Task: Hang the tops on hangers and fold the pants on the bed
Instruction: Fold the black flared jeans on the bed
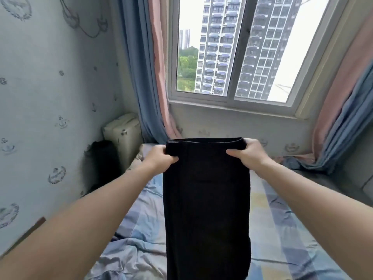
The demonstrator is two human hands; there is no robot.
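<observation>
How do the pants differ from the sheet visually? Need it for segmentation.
The pants are plain black, while the sheet is checked in blue, grey and yellow. The pants hang upright, gripped at the waistband by the left hand and the right hand; the sheet lies spread out beneath them. The pants look smooth, the sheet wrinkled. Both are cloth.

No text or number is showing clearly enough to read. The wallpaper (40,93) is carrying small grey emblems (57,174), too blurred to tell any letters.
</observation>
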